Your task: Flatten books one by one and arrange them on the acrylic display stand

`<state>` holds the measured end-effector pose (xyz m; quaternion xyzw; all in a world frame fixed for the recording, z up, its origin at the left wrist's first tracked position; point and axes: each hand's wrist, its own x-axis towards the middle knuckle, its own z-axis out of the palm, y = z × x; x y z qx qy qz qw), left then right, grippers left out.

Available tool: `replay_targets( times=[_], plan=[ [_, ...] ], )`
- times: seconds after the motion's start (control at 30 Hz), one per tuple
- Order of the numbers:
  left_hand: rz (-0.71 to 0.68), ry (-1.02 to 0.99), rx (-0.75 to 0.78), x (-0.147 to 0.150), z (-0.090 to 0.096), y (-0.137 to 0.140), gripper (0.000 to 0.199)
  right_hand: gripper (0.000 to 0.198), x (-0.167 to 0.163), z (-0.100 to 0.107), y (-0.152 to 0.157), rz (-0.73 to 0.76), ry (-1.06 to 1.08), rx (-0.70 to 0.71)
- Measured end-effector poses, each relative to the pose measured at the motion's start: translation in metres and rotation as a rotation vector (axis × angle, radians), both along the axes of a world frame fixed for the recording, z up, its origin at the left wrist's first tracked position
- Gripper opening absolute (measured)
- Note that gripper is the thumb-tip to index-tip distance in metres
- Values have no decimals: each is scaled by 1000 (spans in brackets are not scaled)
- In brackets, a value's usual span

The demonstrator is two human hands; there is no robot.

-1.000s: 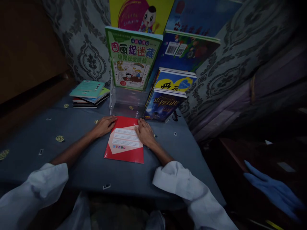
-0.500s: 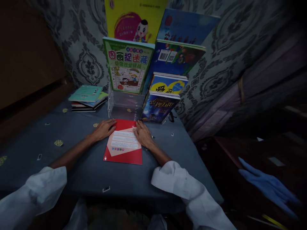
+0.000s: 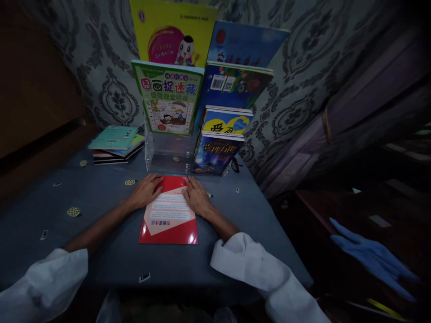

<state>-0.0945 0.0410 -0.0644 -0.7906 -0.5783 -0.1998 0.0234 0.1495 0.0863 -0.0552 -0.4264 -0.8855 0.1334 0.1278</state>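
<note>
A red book (image 3: 168, 235) lies flat on the table, with a pale panel of printed text that reads upside down from here. My left hand (image 3: 146, 190) rests on its upper left edge, fingers stretched toward the top corner. On the opposite edge lies my right hand (image 3: 198, 197), its fingers out flat and the thumb over the text panel. Both hands look open, pressing on the cover. Just beyond the book stands a clear acrylic rack (image 3: 161, 152), holding a green picture book (image 3: 171, 98) above a vacant lower left slot.
Several more books, including a dark blue one (image 3: 218, 152), fill the rack's right side. A stack of books (image 3: 112, 139) lies at the back left. Dark glasses (image 3: 236, 165) sit beside the rack. A blue glove (image 3: 370, 255) lies on a dark surface to the right.
The view has shifted slightly, so the rack and table appear lower and further left. Both hands stay on the red book, with little change in their pose.
</note>
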Motion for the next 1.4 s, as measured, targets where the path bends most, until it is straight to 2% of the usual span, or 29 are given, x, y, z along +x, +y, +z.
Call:
replay_targets(
  times=[0.27,0.53,0.97,1.17,1.4],
  plan=[
    [6,33,-46,8,9,1,49,53,3,-6,-2,-31,108,6],
    [-56,26,-56,29,6,13,46,47,6,-7,-1,0,189,37],
    [-200,46,-33,74,1,41,44,58,15,-38,26,-11,600,-15],
    [-258,16,-15,82,-2,49,43,60,16,-45,33,-37,631,-35],
    [-260,31,-10,81,-6,51,42,56,16,-47,34,-33,644,-37]
  ],
)
